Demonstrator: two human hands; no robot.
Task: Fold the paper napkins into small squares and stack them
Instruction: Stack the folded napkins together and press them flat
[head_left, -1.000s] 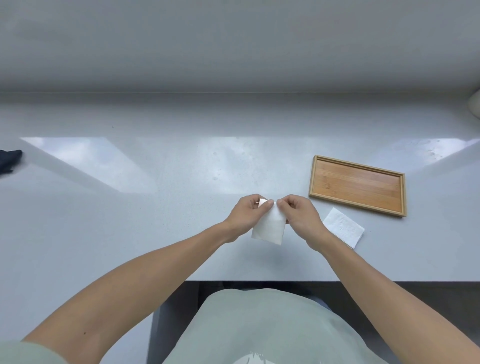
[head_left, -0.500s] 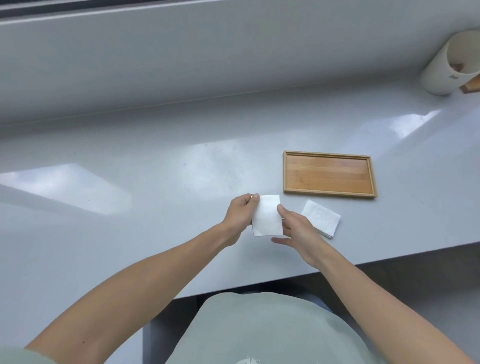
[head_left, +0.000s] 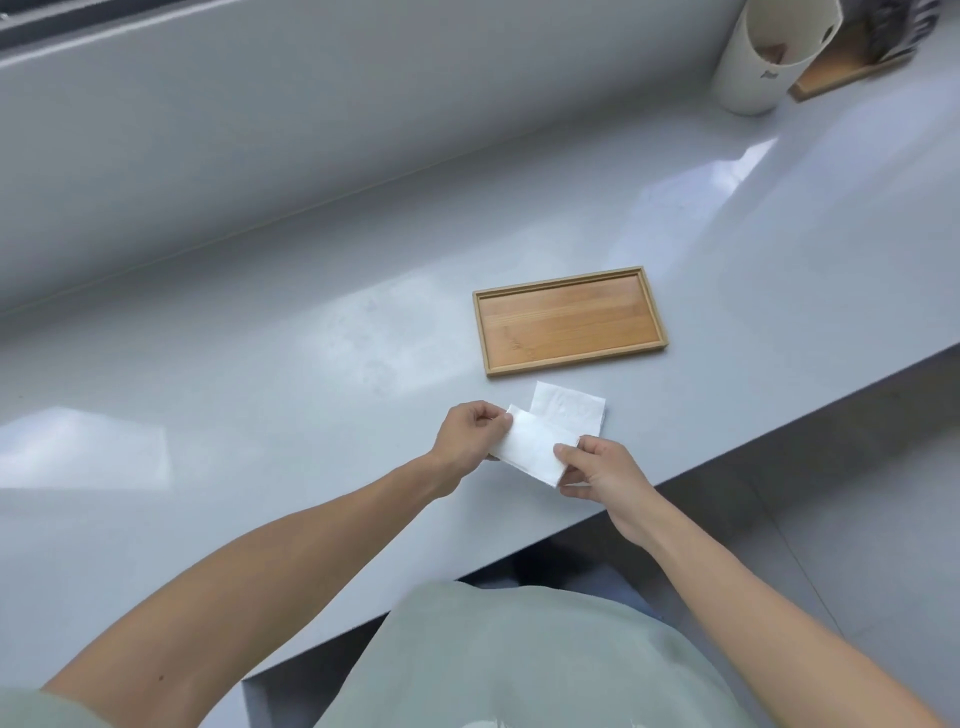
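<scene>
While the broad pale grey table (head_left: 260, 395) carries everything here, watch its near edge: you are working just inside it, and a dropped sheet could slide off toward your lap. The shallow rectangular wooden tray (head_left: 569, 275) sits bare beyond your hands, near but apart from the paper. At far right stand a white cylindrical cup (head_left: 753, 78) and a second wooden piece, well clear.

Risks, as judged from here:
- The flat white folded paper napkin (head_left: 576, 413) lies on the table between tray and hands. The sheet you hold overlaps it in view; whether they touch, cannot tell. A careless sweep could drag or unfold it.
- The white half-folded paper napkin (head_left: 530, 447) in hand is thin and limp. Uneven pull from either side may skew the crease or tear it, and a crooked square stacks badly.

Pose:
- Both forearms reach forward, converging over the table's near edge.
- Your left hand (head_left: 470, 436) pinches the napkin's far left corner, thumb on top, grip closed on paper.
- Your right hand (head_left: 597, 465) pinches the near right corner, fingers curled under, likewise clamped on the sheet, which is stretched slantwise between them.
</scene>
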